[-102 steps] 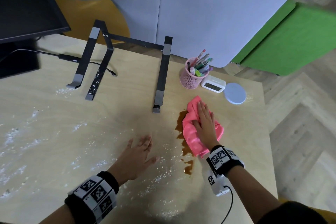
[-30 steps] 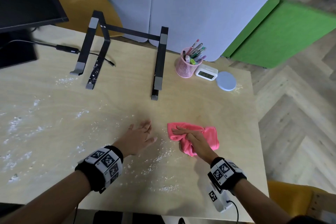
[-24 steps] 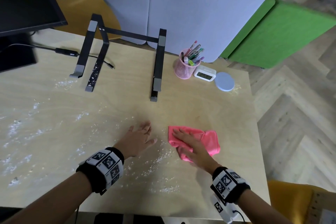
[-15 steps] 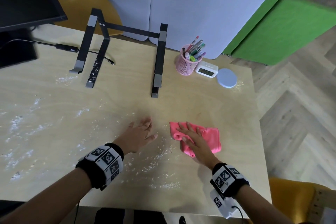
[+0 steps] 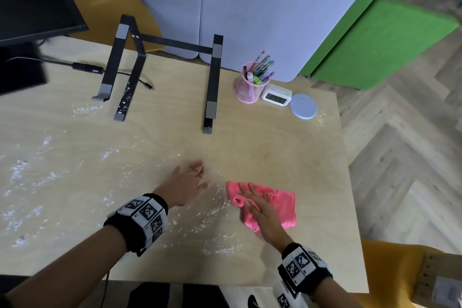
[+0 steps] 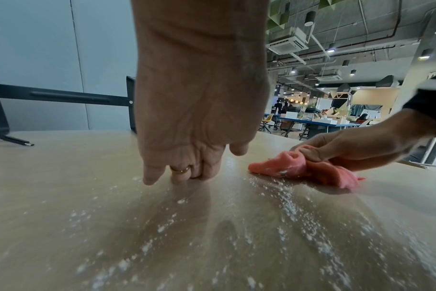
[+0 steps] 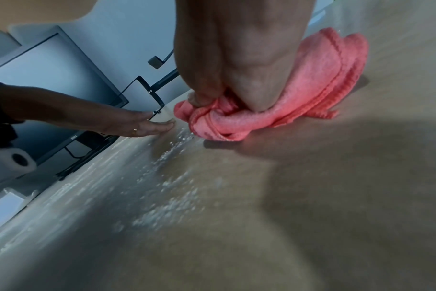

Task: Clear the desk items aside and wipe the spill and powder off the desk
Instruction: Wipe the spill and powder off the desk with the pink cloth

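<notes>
A pink cloth [image 5: 283, 207] lies bunched on the wooden desk [image 5: 275, 147], near its front edge. My right hand [image 5: 252, 197] presses down on the cloth's left part with straight fingers. In the right wrist view the cloth [image 7: 324, 78] folds up under the palm and thumb. My left hand [image 5: 190, 181] rests flat on the desk a little left of the cloth, fingers straight, holding nothing. White powder [image 5: 215, 210] lies in streaks between and in front of the hands, and more covers the desk's left half. In the left wrist view powder [image 6: 286, 204] trails from the cloth [image 6: 286, 167]. No brown spill shows.
A black laptop stand [image 5: 212, 82] stands at the back middle. To its right are a pink pen cup [image 5: 250, 87], a white clock [image 5: 276, 96] and a pale blue disc [image 5: 303, 106]. A monitor [image 5: 32, 2] and cable [image 5: 87, 69] sit at back left.
The brown spill seen 3.4 s ago is gone. My right hand has brought the cloth nearer the front edge and flattened its fingers on it. The left hand has stayed put.
</notes>
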Demonstrator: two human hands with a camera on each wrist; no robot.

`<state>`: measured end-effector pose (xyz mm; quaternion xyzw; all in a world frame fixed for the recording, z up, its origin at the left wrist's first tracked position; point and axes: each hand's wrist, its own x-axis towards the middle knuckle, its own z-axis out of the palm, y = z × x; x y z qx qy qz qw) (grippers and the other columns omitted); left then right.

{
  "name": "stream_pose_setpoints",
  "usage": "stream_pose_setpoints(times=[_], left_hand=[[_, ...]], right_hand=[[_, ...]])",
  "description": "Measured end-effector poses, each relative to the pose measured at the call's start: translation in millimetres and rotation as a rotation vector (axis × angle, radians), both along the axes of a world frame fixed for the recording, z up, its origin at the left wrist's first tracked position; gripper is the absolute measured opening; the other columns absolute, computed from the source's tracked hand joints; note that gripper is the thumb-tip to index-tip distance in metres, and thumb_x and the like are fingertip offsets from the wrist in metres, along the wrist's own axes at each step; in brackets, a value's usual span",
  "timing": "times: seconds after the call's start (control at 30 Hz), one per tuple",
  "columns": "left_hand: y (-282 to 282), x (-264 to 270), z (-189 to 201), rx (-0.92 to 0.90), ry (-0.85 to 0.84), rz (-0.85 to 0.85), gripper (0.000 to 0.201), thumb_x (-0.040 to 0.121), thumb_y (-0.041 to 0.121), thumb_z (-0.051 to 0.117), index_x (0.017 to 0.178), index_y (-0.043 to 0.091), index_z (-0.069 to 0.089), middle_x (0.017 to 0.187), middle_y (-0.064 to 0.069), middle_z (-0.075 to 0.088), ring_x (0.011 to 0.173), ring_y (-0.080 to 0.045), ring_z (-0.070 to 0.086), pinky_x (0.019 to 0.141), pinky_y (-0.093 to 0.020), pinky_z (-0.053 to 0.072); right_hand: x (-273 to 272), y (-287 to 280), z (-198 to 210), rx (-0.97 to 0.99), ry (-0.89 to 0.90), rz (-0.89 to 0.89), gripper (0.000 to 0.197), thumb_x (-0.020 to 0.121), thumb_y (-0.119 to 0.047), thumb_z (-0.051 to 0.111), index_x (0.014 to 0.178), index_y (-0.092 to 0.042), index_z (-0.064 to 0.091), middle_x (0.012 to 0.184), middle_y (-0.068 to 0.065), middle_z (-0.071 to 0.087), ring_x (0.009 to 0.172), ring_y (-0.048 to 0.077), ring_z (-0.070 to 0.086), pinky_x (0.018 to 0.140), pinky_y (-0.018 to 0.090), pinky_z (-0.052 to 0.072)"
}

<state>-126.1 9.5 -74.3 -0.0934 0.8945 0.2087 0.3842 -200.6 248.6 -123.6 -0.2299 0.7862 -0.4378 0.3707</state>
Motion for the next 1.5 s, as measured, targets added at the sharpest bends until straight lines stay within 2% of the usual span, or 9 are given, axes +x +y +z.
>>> stream_pose_setpoints(times=[0.1, 0.23, 0.4, 0.73, 0.9, 1.1, 1.2, 1.33, 1.5], left_hand=[[0, 1, -1, -0.002, 0.001, -0.005, 0.063, 0.101, 0.044, 0.014, 0.149, 0.008, -0.006, 0.156, -0.006, -0.019, 0.146, -0.017, -0.011, 0.118, -0.045, -0.001], [0, 2, 1, 0.009, -0.005, -0.012, 0.062, 0.102, 0.041, 0.015, 0.149, 0.008, -0.006, 0.156, -0.007, -0.021, 0.146, -0.019, -0.011, 0.118, -0.046, -0.001], [-2, 1, 4, 0.001, -0.019, -0.047, 0.059, 0.103, 0.036, 0.015, 0.148, 0.007, -0.008, 0.154, -0.009, -0.025, 0.146, -0.022, -0.012, 0.118, -0.047, 0.001], [-2, 4, 7, 0.008, -0.004, -0.046, 0.060, 0.102, 0.037, 0.012, 0.148, 0.005, -0.008, 0.154, -0.012, -0.024, 0.146, -0.023, -0.012, 0.118, -0.048, 0.003], [0, 2, 13, 0.003, -0.016, -0.043, 0.058, 0.102, 0.032, 0.014, 0.148, 0.005, -0.008, 0.154, -0.012, -0.024, 0.146, -0.022, -0.013, 0.118, -0.047, 0.002], [-2, 2, 4, 0.026, 0.009, 0.011, 0.062, 0.101, 0.041, 0.013, 0.149, 0.006, -0.005, 0.156, -0.007, -0.019, 0.146, -0.017, -0.013, 0.118, -0.046, 0.001], [-1, 3, 2, 0.021, 0.024, 0.015, 0.061, 0.101, 0.041, 0.012, 0.149, 0.007, -0.004, 0.157, -0.007, -0.018, 0.146, -0.017, -0.013, 0.118, -0.046, 0.000], [-1, 3, 1, 0.024, 0.026, 0.024, 0.060, 0.102, 0.040, 0.011, 0.150, 0.006, -0.002, 0.157, -0.006, -0.016, 0.146, -0.016, -0.011, 0.118, -0.046, 0.000], [-1, 3, 3, 0.022, 0.025, 0.011, 0.058, 0.102, 0.037, 0.011, 0.150, 0.007, -0.003, 0.157, -0.007, -0.018, 0.146, -0.018, -0.010, 0.119, -0.046, 0.000]], right_hand=[[20, 5, -2, -0.010, -0.074, -0.065, 0.042, 0.098, -0.010, 0.038, 0.135, -0.029, 0.044, 0.150, -0.014, 0.029, 0.132, -0.020, 0.016, 0.116, 0.028, -0.001], [52, 4, 9, -0.049, -0.212, -0.131, 0.037, 0.097, -0.014, 0.042, 0.126, -0.037, 0.047, 0.136, -0.022, 0.039, 0.120, -0.020, 0.035, 0.100, 0.001, 0.024], [64, 10, 24, -0.048, -0.255, -0.283, 0.042, 0.086, -0.050, 0.043, 0.104, -0.020, 0.065, 0.081, 0.001, 0.071, 0.075, 0.015, 0.067, 0.073, 0.029, 0.054], [-76, -12, 67, -0.182, 0.136, -0.537, 0.024, 0.096, -0.005, 0.043, 0.111, -0.005, 0.062, 0.092, 0.002, 0.067, 0.077, 0.000, 0.064, 0.071, 0.014, 0.051], [-133, -37, 34, 0.007, 0.305, -0.478, 0.027, 0.095, -0.011, 0.046, 0.114, -0.012, 0.064, 0.103, 0.010, 0.069, 0.092, 0.019, 0.061, 0.087, 0.035, 0.050], [-120, -45, 2, 0.023, 0.223, -0.388, 0.026, 0.097, -0.015, 0.044, 0.116, -0.016, 0.062, 0.094, 0.013, 0.069, 0.085, 0.022, 0.060, 0.086, 0.042, 0.050], [-92, -45, 10, -0.027, 0.230, -0.355, 0.030, 0.097, -0.007, 0.042, 0.121, -0.013, 0.059, 0.085, 0.025, 0.064, 0.072, 0.032, 0.057, 0.072, 0.025, 0.051], [-52, -47, 23, -0.153, 0.147, -0.294, 0.033, 0.100, -0.007, 0.036, 0.112, -0.021, 0.062, 0.081, 0.037, 0.052, 0.066, 0.038, 0.049, 0.059, 0.051, 0.039], [-23, -36, -5, -0.129, 0.114, -0.264, 0.028, 0.097, -0.007, 0.041, 0.117, -0.011, 0.061, 0.086, 0.015, 0.064, 0.054, 0.011, 0.055, 0.053, 0.017, 0.044]])
